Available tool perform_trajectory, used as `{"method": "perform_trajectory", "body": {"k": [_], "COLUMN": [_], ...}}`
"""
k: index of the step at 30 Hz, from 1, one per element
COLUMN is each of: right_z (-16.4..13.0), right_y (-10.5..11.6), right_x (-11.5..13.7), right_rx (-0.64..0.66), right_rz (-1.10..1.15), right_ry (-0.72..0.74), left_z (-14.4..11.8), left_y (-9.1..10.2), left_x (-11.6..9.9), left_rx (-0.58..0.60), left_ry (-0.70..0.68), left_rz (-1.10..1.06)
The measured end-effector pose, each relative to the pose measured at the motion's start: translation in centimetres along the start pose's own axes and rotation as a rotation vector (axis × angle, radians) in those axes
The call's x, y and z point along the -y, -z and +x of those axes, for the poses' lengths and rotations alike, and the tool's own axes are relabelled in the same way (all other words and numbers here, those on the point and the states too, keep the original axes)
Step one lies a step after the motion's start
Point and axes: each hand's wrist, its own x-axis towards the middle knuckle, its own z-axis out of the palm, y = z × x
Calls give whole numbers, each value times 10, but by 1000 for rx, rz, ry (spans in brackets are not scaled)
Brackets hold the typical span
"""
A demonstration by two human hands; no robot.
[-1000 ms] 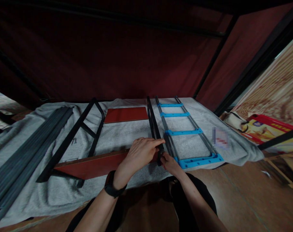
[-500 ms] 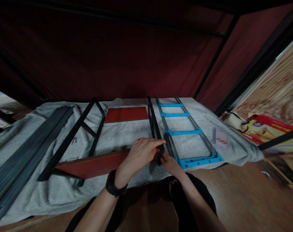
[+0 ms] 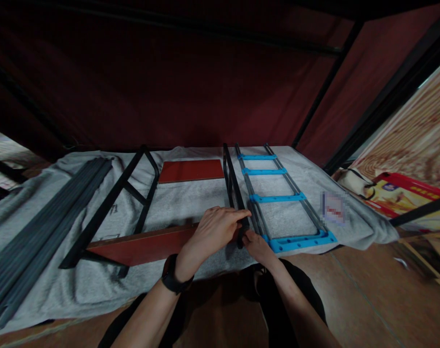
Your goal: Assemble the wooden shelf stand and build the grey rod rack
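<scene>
My left hand (image 3: 214, 231) lies over the near end of a black metal frame bar (image 3: 231, 181), fingers curled round it where it meets a red-brown board (image 3: 143, 245). My right hand (image 3: 254, 243) pinches the same bar end from the right, just below the left fingertips. The bar runs away from me across a grey cloth (image 3: 183, 203). A black band sits on my left wrist.
A rack of dark rods with blue cross pieces (image 3: 278, 198) lies right of the bar. A second red board (image 3: 191, 170), a black frame (image 3: 114, 203) and a bundle of dark slats (image 3: 42, 227) lie to the left. Printed packaging (image 3: 404, 195) sits at right.
Both hands stay at the bar end. The view has shifted slightly; nothing else has visibly moved.
</scene>
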Motion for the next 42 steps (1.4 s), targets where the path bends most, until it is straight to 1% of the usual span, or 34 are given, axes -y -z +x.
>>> {"method": "perform_trajectory", "body": {"k": [2,6,8,11,16,20,23,27,29,33,35,38,39,40,42], "right_z": [1,-1,-2,-3,-4,-5,-5,-3,-3,-6,-6,-2,0,2,4], "right_y": [0,3,5,5,3,0,1,3,3,4,4,4,4,3,2], "right_x": [0,-4,-5,-4,4,2,-5,-7,-4,4,4,1,-1,-2,-3], "right_rx": [1,8,10,28,19,2,-32,-128,-124,-65,-37,12,5,-59,-78], "right_rz": [-9,14,11,-50,-186,-205,-145,-23,69,309,398,434,429,421,397], "right_ry": [6,-28,-5,34,24,42,55,55,92,206,203,92,79,68,75], "left_z": [-1,-1,-1,-1,-2,-4,-6,-7,-8,-12,-17,-28,-34,-42,-67], "left_y": [-1,-5,-7,-9,-13,-15,-15,-16,-18,-19,-17,-10,-6,-2,6], "left_x": [0,4,5,4,2,1,-1,-2,-2,-4,-8,-15,-17,-18,-17], "left_rx": [-3,-11,-7,4,-7,-23,-35,-37,-40,-57,-85,-168,-201,-237,-348], "left_ry": [-6,-17,-21,-22,-24,-29,-46,-76,-72,-75,-91,-112,-114,-114,-97], "left_rz": [1,3,5,13,10,13,16,37,58,101,125,185,206,221,213]}}
